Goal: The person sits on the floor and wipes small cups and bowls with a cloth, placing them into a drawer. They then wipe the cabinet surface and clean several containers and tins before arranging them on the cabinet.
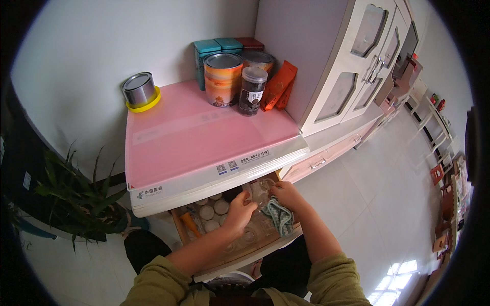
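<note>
Before me a wooden drawer (245, 264) is pulled out beneath the cabinet top. My right hand (286, 196) grips a green and white patterned cloth (281, 218), which hangs down inside the drawer's right side. Its fingertips are at a clear glass or plastic vessel (264, 188) near the back. My left hand (240, 215) is over the middle of the drawer, thumb and fingers curled beside that clear vessel; whether it holds anything is hidden. Several white round lids (221, 207) lie left of it, along with an orange-handled object (190, 224). More clear glassware (249, 235) rests toward the front.
A pink mat (199, 141) covers the cabinet top overhanging the drawer. On it stand orange tins (223, 82), a dark jar (253, 93), teal boxes (206, 46), an orange pouch (278, 90) and a metal can (138, 88). A potted plant (84, 195) is at left; a glazed cabinet (344, 76) at right.
</note>
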Demonstrator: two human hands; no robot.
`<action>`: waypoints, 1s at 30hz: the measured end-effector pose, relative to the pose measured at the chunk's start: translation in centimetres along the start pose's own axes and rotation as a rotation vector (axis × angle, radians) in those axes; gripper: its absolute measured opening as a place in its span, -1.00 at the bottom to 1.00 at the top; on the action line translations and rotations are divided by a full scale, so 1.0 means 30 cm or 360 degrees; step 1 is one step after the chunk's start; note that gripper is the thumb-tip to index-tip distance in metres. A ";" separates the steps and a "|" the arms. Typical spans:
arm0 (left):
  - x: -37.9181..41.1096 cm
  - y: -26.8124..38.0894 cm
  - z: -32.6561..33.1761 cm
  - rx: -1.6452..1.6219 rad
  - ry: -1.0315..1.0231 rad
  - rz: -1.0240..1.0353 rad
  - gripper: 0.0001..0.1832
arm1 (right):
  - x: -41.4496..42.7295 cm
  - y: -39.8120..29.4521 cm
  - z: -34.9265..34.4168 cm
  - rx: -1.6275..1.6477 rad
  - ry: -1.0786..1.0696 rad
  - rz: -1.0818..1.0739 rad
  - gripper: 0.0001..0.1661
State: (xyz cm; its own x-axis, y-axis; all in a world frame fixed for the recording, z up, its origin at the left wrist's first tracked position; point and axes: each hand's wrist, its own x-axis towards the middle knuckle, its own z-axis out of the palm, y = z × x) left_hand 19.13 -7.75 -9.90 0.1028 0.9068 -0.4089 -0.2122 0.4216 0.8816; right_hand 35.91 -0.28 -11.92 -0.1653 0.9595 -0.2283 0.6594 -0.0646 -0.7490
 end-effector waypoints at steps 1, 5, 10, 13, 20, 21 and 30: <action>-0.005 -0.003 -0.008 -0.0062 -0.0025 0.0025 -0.31 | 0.017 0.009 0.011 -0.0119 0.0003 -0.0027 -0.63; -0.013 -0.017 -0.035 -0.0197 -0.0070 0.0043 -0.29 | 0.047 -0.011 0.039 -0.0397 0.0022 -0.0021 -0.59; -0.024 -0.001 -0.034 -0.0257 -0.0071 -0.0045 -0.31 | 0.078 0.020 0.058 -0.0367 -0.0086 0.0084 -0.60; -0.020 -0.011 -0.035 -0.0298 -0.0076 -0.0037 -0.33 | 0.119 0.077 0.062 -0.0222 -0.0278 0.0091 -0.59; 0.001 -0.046 -0.040 -0.0302 -0.0061 -0.0036 -0.38 | 0.033 -0.018 0.072 -0.0585 -0.0014 -0.0023 -0.50; 0.001 -0.042 -0.039 -0.0296 -0.0057 -0.0033 -0.39 | 0.026 -0.027 0.076 -0.0591 0.0069 -0.0039 -0.51; -0.024 -0.039 -0.039 -0.0126 -0.0043 -0.0009 -0.48 | 0.001 -0.124 0.053 -0.0957 -0.0143 0.0276 -0.48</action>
State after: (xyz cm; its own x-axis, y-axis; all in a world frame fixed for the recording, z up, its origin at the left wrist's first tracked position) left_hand 18.17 -8.90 -10.91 0.1301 0.9043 -0.4065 -0.2876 0.4268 0.8574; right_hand 32.30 -0.46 -10.12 -0.0627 0.9204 -0.3859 0.9747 -0.0267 -0.2220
